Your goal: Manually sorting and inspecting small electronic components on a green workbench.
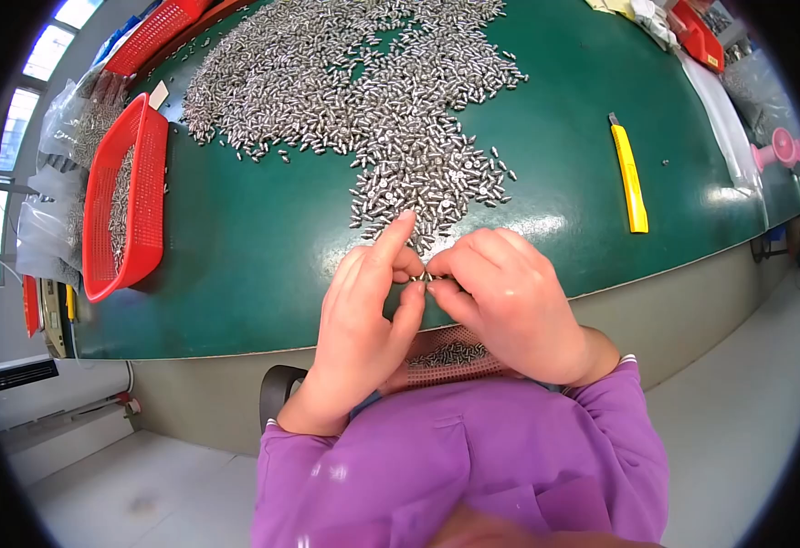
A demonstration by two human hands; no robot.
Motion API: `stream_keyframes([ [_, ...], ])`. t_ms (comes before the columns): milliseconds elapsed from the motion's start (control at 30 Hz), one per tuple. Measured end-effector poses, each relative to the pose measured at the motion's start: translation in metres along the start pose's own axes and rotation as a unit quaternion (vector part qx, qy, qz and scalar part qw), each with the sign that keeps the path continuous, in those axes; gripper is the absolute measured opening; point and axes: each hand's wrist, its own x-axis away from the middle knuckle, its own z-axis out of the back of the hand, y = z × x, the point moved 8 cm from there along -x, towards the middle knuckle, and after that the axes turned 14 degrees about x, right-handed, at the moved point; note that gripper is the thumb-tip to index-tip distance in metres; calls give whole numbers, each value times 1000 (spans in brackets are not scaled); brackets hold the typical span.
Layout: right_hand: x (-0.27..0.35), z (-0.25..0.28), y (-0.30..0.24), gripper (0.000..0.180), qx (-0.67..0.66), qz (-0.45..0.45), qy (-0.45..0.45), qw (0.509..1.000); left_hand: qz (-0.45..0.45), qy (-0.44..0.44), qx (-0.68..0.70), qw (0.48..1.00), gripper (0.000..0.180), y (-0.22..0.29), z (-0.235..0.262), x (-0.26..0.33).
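My left hand (363, 320) and my right hand (505, 301) meet at the near edge of the green table (254, 265). Together their fingertips pinch a small silver metal piece (424, 277). The left index finger points up toward the big heap of small silver metal pieces (373, 91) spread across the table just beyond. Below my hands, on my lap, a red perforated tray (450, 356) holds more of the same pieces. Purple sleeves cover both my forearms.
A red mesh basket (126, 201) with metal pieces stands at the table's left edge, with clear plastic bags (62, 128) beside it. A yellow utility knife (629, 173) lies to the right. More red baskets (698, 36) sit at the far corners.
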Motion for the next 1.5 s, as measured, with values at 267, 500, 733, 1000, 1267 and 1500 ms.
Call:
stream_keyframes([
  [267,-2,4,0,18,-24,3,-17,1000,5,7,44,999,80,1,4,5],
  [500,-1,9,6,17,-34,-4,-20,999,-9,12,57,998,78,1,5,6],
  [733,-6,7,10,12,-50,-13,-18,998,9,19,82,996,76,-3,6,6],
  [1000,-8,3,8,13,-46,4,-6,999,22,28,36,999,70,-1,3,5],
  [1267,-7,0,9,19,-67,-6,-9,998,59,28,64,996,67,-9,2,6],
  [1500,-5,0,9,21,-83,0,-23,996,43,15,57,997,66,-7,2,5],
])
